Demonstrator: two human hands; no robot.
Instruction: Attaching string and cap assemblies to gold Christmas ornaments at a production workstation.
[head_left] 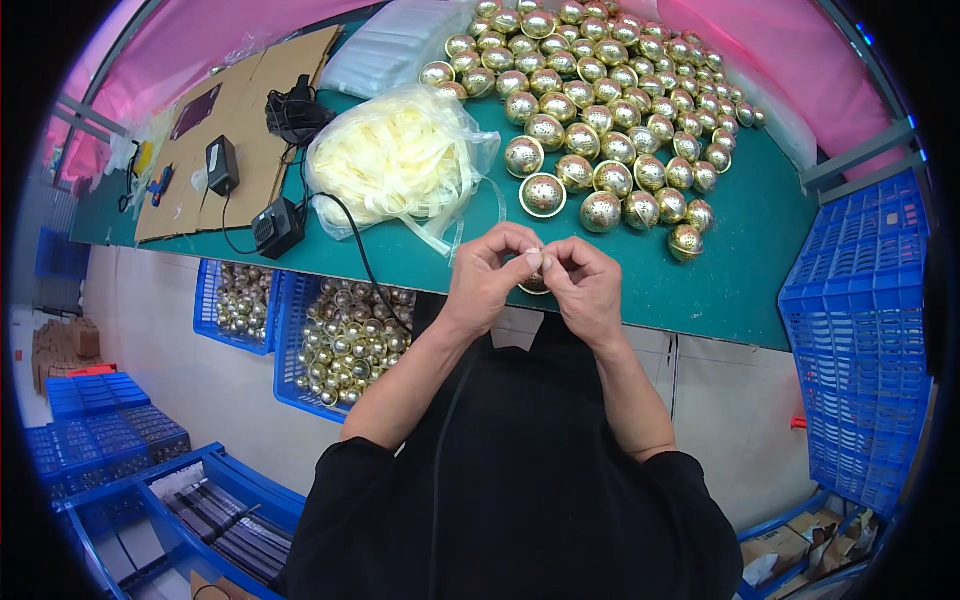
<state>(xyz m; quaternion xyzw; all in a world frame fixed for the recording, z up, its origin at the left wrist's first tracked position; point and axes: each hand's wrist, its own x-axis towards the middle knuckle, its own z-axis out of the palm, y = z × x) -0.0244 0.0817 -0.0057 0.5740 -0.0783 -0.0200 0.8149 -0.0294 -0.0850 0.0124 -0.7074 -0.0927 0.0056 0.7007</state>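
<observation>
Close to the table's near edge, my left hand (488,278) and my right hand (588,288) meet fingertip to fingertip. Both are closed in a pinch, thumbs against index fingers. A tiny pale bit shows between the fingertips, too small to name. Right under the fingers, a gold perforated ball (534,286) is mostly hidden. Just beyond the hands sits another gold ball with a rim (542,196). To the left of my left hand lies a clear plastic bag (335,175) full of cream ribbon strips (410,160), some trailing out toward that hand.
Many gold balls (615,148) cover the far right of the green table (730,290). Cardboard (255,100), black adapters (278,228) and a cable lie left. Blue crates of balls (350,340) stand below the edge; stacked blue crates (860,330) rise at right.
</observation>
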